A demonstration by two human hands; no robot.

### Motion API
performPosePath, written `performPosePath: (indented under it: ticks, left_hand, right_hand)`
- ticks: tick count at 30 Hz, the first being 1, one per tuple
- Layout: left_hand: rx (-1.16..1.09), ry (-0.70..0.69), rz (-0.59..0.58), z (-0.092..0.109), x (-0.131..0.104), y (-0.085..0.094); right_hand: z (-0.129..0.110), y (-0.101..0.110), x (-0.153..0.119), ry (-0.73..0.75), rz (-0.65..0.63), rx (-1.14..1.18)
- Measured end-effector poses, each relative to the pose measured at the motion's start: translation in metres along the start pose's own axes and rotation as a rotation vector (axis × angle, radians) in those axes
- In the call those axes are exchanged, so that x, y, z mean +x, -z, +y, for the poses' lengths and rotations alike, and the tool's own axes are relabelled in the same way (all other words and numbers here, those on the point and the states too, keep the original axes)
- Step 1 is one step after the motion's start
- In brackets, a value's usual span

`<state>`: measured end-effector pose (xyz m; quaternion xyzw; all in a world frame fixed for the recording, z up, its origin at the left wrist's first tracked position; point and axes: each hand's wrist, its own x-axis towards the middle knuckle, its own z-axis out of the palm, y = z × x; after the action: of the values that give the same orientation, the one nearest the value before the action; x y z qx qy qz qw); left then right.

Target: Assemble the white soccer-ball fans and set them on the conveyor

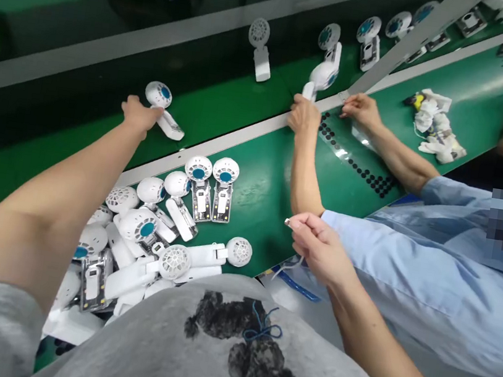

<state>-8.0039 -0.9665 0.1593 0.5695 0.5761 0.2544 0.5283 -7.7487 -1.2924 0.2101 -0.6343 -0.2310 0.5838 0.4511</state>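
My left hand (139, 115) reaches over the dark green belt, its fingers closed at the neck of a white handheld fan (170, 125) with a blue centre disc. My right hand (318, 246) is in front of my body, pinching a thin white cable (300, 260). The cable's small plug (288, 221) sticks out past the fingertips, and its tail hangs below the hand. Between my arms lies a pile of white handheld fans (138, 225), some showing clear-backed handles. Two fans (223, 191) lie side by side at its far right.
A metal rail (220, 146) separates the green table (262, 177) from the belt (217, 96). More fans (262, 62) lie along the belt. At right, a co-worker's hands (306, 116) handle a fan beside black round stickers (378, 186). White gloves (438, 127) lie beyond. A slanted post (407, 45) crosses the belt.
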Motion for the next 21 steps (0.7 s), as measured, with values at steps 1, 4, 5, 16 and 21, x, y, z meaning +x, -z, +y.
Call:
performPosePath:
  ticks: [1, 4, 5, 16, 21]
  left_hand:
    - [0.193, -0.053, 0.104, 0.008, -0.019, 0.0]
    - [0.606, -0.123, -0.206, 0.021, -0.111, 0.006]
    - [0.64, -0.111, -0.339, 0.018, -0.148, 0.007]
    - [0.873, -0.253, -0.319, -0.073, -0.288, -0.003]
    - [-0.08, 0.132, -0.197, -0.021, -0.264, -0.014]
  right_hand:
    - [0.002, 0.003, -0.003, -0.001, 0.018, -0.003]
    - [0.005, 0.007, -0.009, 0.005, 0.041, -0.018]
    - [0.005, 0.006, -0.011, 0.009, 0.036, -0.018]
    - [-0.005, -0.026, -0.02, 0.132, -0.151, -0.061]
    - [-0.01, -0.058, -0.029, 0.264, -0.268, -0.304]
